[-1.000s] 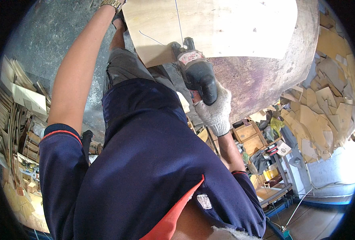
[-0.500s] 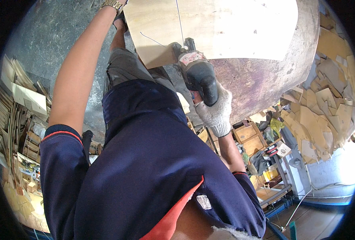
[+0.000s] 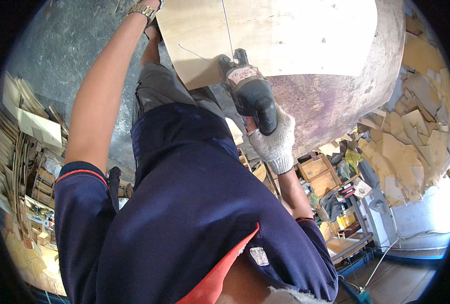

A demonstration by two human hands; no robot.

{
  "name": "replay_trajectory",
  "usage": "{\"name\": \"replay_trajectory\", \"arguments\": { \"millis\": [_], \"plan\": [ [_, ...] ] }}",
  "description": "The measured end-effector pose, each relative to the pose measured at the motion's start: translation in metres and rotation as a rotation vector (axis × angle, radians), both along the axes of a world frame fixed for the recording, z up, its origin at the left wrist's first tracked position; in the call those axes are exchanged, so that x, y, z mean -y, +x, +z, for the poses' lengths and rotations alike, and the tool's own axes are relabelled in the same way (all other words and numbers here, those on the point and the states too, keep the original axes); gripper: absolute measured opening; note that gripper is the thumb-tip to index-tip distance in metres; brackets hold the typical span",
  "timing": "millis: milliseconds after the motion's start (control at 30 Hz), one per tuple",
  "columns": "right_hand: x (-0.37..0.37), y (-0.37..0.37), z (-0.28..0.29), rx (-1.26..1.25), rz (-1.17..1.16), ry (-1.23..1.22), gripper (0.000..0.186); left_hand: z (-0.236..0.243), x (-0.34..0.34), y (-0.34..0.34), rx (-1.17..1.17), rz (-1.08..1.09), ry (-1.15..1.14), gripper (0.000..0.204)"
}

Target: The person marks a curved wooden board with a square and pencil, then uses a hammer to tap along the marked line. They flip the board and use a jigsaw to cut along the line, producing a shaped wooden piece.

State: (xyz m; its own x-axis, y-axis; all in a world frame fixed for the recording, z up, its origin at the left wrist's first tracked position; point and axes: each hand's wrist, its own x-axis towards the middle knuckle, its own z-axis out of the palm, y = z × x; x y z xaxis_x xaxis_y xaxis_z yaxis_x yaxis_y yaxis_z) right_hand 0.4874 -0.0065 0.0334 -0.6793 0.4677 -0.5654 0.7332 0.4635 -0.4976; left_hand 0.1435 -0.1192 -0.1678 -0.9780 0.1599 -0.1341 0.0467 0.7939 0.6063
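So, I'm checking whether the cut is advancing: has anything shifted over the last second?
Hardly anything. The gloved right hand keeps its grip on the power tool at the plywood sheet's edge, no visible travel. The left hand stays up at the sheet's top corner.

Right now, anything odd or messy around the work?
Only the right hand is gloved; it grips a power tool at the plywood sheet. Wood offcuts lie in a loose, jumbled heap at the right.

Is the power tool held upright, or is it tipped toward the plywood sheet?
Tipped. The gloved right hand grips the power tool, whose front end meets the plywood sheet at its lower edge.
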Motion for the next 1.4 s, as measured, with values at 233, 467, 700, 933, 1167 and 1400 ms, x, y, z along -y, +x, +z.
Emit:
{"name": "replay_trajectory", "arguments": {
  "millis": [233,467,700,933,1167,1400],
  "plan": [
    [0.001,-0.006,0.003,-0.007,-0.01,-0.016,0.026,0.0,-0.001,0.003,0.027,-0.008,0.105,0.057],
    [0.0,-0.004,0.001,-0.009,0.003,0.005,0.027,-0.01,0.0,0.004,-0.077,-0.039,0.284,0.055],
    [0.002,-0.003,-0.002,-0.019,0.025,0.066,0.026,-0.026,0.008,-0.007,-0.014,-0.034,-0.026,0.057],
    [0.0,-0.009,0.005,0.038,-0.01,-0.01,0.027,-0.022,0.008,0.001,0.009,-0.069,0.253,0.043],
    [-0.001,-0.012,0.006,0.082,-0.001,-0.02,0.027,-0.027,0.007,0.001,0.032,-0.065,0.321,0.037],
    [-0.001,-0.013,0.004,0.026,-0.018,-0.022,0.028,-0.029,0.007,0.002,0.041,-0.053,0.376,0.034]
  ]
}}
